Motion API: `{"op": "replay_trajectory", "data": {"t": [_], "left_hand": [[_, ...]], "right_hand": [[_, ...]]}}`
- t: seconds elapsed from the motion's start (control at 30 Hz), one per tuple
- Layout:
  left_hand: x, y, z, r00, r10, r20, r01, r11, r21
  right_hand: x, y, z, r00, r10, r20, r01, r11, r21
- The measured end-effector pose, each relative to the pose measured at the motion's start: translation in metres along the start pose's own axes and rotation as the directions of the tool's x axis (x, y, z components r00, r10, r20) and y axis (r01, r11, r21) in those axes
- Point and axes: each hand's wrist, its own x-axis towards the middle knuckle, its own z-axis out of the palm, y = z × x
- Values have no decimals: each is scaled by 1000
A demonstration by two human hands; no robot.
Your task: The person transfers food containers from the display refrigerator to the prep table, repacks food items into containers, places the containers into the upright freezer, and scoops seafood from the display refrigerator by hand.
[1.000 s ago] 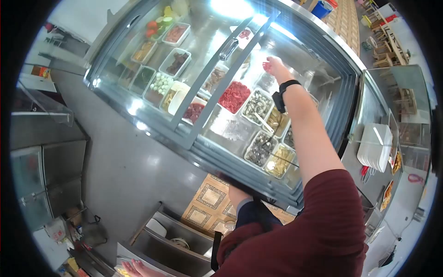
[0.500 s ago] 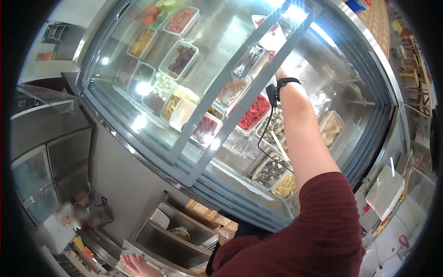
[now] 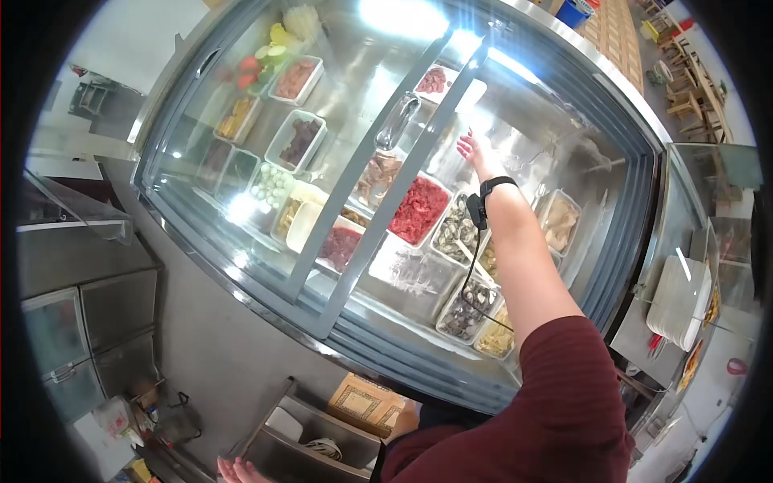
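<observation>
My right hand is inside the glass-topped chiller, past the open sliding pane, with its fingers apart and nothing in them. Just above it lies a white lid or tray edge, beside a white tub of pinkish meat pieces. Below and left of the hand is a tub of red minced meat, and near the forearm sits a tub of dark grey shellfish-like pieces. At the bottom edge my left hand shows partly, fingers stretched out, close to a steel drawer.
Sliding pane frames cross the chiller's middle. Under the left glass are several food tubs, one with white balls. A stack of white trays stands at the right. A cable hangs from the wrist strap.
My right hand has drawn back from the white tub at the top and now shows with spread fingers. The view has shifted, and my left hand sits lower, partly out of frame.
</observation>
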Motion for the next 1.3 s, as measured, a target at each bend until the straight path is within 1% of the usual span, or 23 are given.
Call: {"op": "replay_trajectory", "data": {"t": [0.07,0.1,0.17,0.2,0.3,0.37,0.4,0.47,0.5,0.67,0.73,0.8,0.83,0.87,0.9,0.93,1.03,1.07,1.1,1.13,1.17,1.2,1.3], "left_hand": [[-7,29,17,954,-292,-61,270,932,-243],[-8,32,19,958,-278,-69,256,939,-231],[-9,38,20,967,-239,-89,218,956,-197],[-10,45,23,950,-290,-115,265,945,-191],[-14,77,39,882,-429,-195,395,898,-192],[-23,47,33,989,-138,-56,145,981,129],[-25,38,25,998,-8,67,-11,962,273],[-21,61,32,979,-200,-33,200,980,-24],[-18,71,34,950,-305,-66,288,939,-191],[-15,43,-10,945,-313,-90,251,876,-412],[-23,23,-33,954,-282,-107,202,861,-467],[-31,-23,-61,961,-275,-38,209,804,-556],[-40,-43,-83,961,-274,-16,211,775,-596],[-52,-37,-97,936,-347,-58,239,748,-619],[-65,-29,-111,918,-381,-115,241,762,-601],[-77,-49,-129,918,-381,-111,214,711,-669],[-129,-109,-182,900,-421,-115,189,614,-767],[-153,-129,-200,876,-460,-146,209,634,-744],[-176,-127,-225,835,-538,-115,278,592,-756],[-203,-149,-245,808,-578,-112,267,530,-805],[-235,-175,-265,816,-565,-119,271,557,-785],[-268,-198,-284,820,-559,-124,273,572,-774],[-347,-221,-342,835,-548,-45,259,464,-847]], "right_hand": [[3,-20,10,999,14,-31,-15,999,-37],[4,-27,18,999,27,-44,-29,998,-53],[1,-29,30,996,-88,-21,89,995,38],[2,-28,37,989,-145,-14,146,985,87],[54,-27,40,980,-180,80,179,984,21],[32,-26,59,979,-201,-24,202,977,61],[8,-31,62,973,-210,-92,217,974,71],[-15,-45,48,965,-197,-175,207,977,41],[-27,-54,43,968,-170,-187,175,984,10],[-65,-101,-40,958,-73,-278,37,990,-133],[-105,-131,-90,965,-165,-204,106,957,-271],[-159,-160,-132,975,-197,-98,165,949,-269],[-192,-174,-145,986,-166,2,159,941,-297],[-228,-185,-152,986,-127,104,155,931,-331],[-261,-189,-150,971,-102,218,165,942,-292],[-292,-189,-146,939,-67,339,162,952,-261],[-417,-169,-89,882,54,468,244,797,-552],[-449,-146,-68,872,38,487,336,678,-654],[-480,-122,-46,750,211,627,386,630,-674],[-522,-87,-19,698,273,662,410,605,-683],[-570,-52,4,645,366,670,398,588,-704],[-622,-15,23,530,486,695,443,541,-716],[-782,75,64,188,770,609,571,419,-706]]}}
